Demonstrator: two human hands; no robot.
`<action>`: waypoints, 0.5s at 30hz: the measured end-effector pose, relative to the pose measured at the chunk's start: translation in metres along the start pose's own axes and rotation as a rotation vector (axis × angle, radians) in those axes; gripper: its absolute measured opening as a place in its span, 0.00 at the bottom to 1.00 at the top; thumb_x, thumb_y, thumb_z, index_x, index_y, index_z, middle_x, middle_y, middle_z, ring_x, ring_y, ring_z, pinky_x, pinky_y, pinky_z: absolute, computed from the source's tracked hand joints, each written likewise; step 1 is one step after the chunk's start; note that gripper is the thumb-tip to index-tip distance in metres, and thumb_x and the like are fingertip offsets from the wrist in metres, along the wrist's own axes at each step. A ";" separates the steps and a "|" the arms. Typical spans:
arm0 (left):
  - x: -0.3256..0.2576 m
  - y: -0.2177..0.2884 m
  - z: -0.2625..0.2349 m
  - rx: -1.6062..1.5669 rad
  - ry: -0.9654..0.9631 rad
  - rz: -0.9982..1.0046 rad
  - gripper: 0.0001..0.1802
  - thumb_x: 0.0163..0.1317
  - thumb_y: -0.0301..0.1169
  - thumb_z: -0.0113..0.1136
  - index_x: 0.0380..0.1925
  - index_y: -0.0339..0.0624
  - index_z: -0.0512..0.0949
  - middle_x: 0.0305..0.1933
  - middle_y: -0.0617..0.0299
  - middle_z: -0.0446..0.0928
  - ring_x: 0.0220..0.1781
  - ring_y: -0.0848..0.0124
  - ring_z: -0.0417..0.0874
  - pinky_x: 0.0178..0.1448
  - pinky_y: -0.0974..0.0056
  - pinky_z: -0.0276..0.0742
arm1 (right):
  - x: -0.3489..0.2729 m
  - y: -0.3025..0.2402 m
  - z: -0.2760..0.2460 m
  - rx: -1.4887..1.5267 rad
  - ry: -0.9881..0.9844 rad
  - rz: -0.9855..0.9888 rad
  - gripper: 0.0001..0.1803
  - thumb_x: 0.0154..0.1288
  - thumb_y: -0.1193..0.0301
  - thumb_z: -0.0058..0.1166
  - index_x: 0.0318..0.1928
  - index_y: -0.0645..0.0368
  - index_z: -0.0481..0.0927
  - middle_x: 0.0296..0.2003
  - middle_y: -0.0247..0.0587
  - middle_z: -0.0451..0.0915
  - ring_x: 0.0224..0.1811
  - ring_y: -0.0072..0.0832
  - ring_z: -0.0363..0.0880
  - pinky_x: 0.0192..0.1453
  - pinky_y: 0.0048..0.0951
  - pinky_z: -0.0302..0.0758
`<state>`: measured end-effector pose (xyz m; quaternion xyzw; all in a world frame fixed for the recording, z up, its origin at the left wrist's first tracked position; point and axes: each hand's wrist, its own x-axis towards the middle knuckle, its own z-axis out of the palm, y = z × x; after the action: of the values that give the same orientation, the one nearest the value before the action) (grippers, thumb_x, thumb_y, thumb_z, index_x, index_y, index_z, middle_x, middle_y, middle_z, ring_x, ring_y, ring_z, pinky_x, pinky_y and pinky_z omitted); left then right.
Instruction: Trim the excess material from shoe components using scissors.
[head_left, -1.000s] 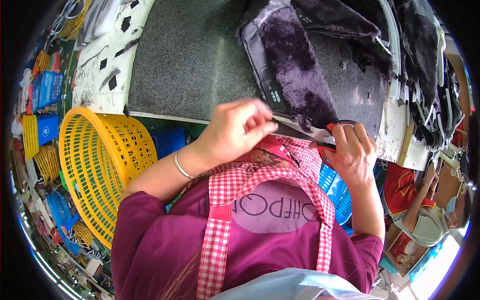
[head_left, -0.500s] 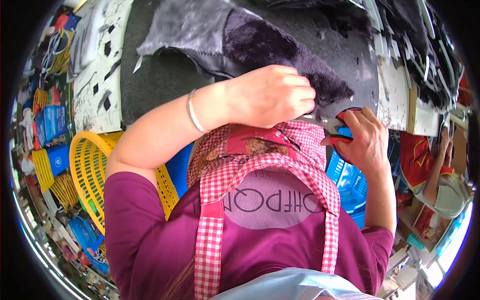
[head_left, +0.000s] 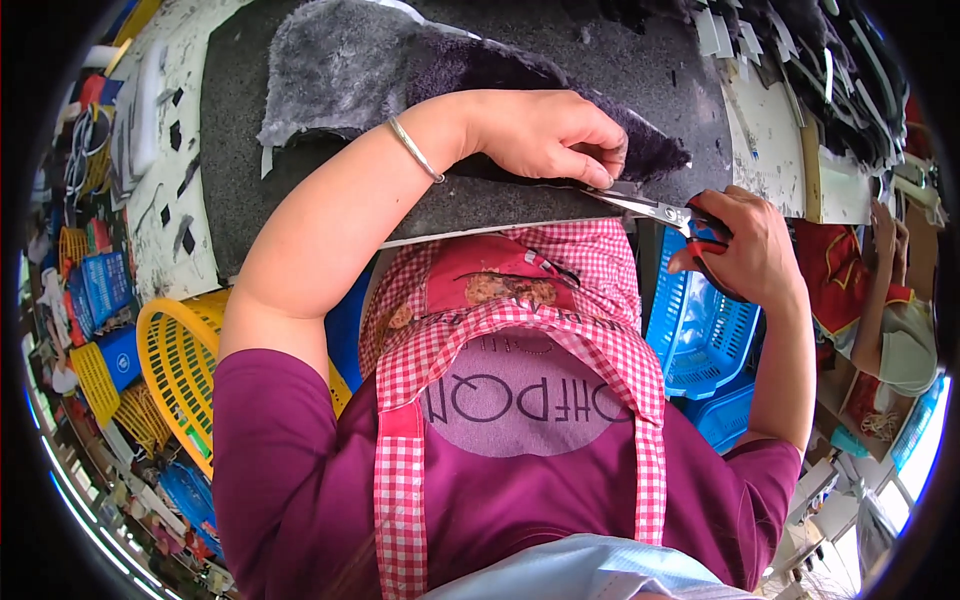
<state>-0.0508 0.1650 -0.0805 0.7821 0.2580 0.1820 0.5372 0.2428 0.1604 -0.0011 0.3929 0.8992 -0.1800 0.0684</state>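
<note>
A plush fabric piece, light grey fur [head_left: 335,75] joined to dark purple fur [head_left: 470,68], lies on the dark work mat. My left hand [head_left: 550,135] reaches across its near edge, thumb and fingertips pinched together on the fabric's edge; the exact grip is partly hidden by the hand. Red-and-black-handled scissors [head_left: 655,208] are in my right hand [head_left: 750,240], fingers through the loops. Their metal blades point left, with the tips right by my left fingertips, just below the fabric's purple end.
The dark mat [head_left: 240,190] covers a white table [head_left: 140,215]. More dark fur pieces with white strips [head_left: 830,70] are heaped at the far right. Below the table edge stand a yellow basket [head_left: 180,350] and blue baskets [head_left: 705,335]. Another person's arm [head_left: 880,270] shows at the right.
My left hand has turned so its thumb and pinched fingertips show. The scissor blades are now more visible and reach left toward those fingertips. The whole view has shifted slightly.
</note>
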 end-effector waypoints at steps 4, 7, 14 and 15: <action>-0.001 -0.003 0.002 -0.039 -0.001 0.020 0.08 0.69 0.30 0.61 0.40 0.35 0.79 0.34 0.59 0.84 0.36 0.71 0.81 0.43 0.63 0.75 | 0.010 0.002 -0.009 -0.056 -0.048 -0.010 0.34 0.37 0.48 0.81 0.38 0.60 0.84 0.25 0.44 0.79 0.32 0.46 0.82 0.39 0.44 0.77; -0.001 -0.003 0.002 -0.051 -0.002 0.020 0.08 0.69 0.30 0.61 0.40 0.35 0.79 0.34 0.59 0.84 0.36 0.71 0.81 0.43 0.63 0.75 | 0.011 0.009 -0.012 -0.001 -0.054 -0.079 0.35 0.33 0.54 0.82 0.41 0.62 0.83 0.28 0.46 0.78 0.32 0.47 0.80 0.38 0.44 0.74; -0.001 -0.003 0.002 -0.067 -0.003 0.015 0.08 0.69 0.30 0.62 0.39 0.35 0.80 0.33 0.59 0.83 0.35 0.71 0.80 0.43 0.63 0.74 | 0.015 0.015 -0.011 0.020 -0.097 -0.061 0.35 0.36 0.49 0.81 0.39 0.62 0.86 0.26 0.46 0.80 0.33 0.47 0.82 0.39 0.45 0.77; -0.001 -0.003 0.002 -0.068 -0.002 0.015 0.08 0.69 0.30 0.62 0.39 0.35 0.80 0.33 0.59 0.83 0.35 0.71 0.80 0.43 0.63 0.74 | 0.016 0.018 -0.010 0.055 -0.112 -0.071 0.35 0.36 0.49 0.81 0.39 0.62 0.86 0.26 0.46 0.80 0.33 0.47 0.82 0.39 0.45 0.77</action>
<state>-0.0513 0.1637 -0.0840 0.7655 0.2453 0.1940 0.5622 0.2449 0.1865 -0.0012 0.3519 0.9021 -0.2284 0.1013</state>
